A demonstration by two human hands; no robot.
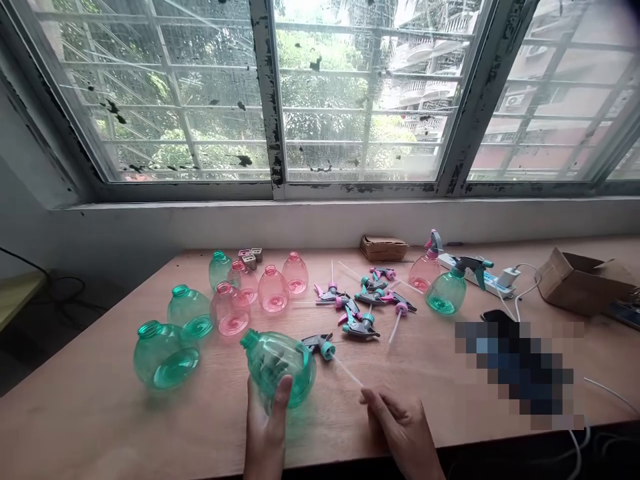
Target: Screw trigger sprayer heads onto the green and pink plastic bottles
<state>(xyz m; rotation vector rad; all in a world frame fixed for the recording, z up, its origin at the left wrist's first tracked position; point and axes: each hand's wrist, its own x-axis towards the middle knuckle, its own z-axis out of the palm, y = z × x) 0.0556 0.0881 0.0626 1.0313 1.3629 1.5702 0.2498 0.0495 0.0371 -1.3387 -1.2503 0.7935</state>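
My left hand [267, 423] is wrapped round a green see-through bottle [281, 365], its open neck tilted up to the left. In a pinch, my right hand [393, 417] holds the tip of the thin clear tube of a spray head [320, 345]. That head is dark grey with a green collar and lies behind and to the right of the bottle, its tube running down to my fingers. Beyond it, several loose spray heads [367, 300] with pink or green parts lie in a heap. Capless green bottles [166, 353] and pink bottles [273, 290] stand on the left.
Assembled green [447, 293] and pink [424, 272] spray bottles stand at the right, near a power strip [493, 285] with cables. Cardboard boxes [384, 248] are at the back and right. A blurred-out dark object [520, 367] lies on the wooden table [90, 413] below the window.
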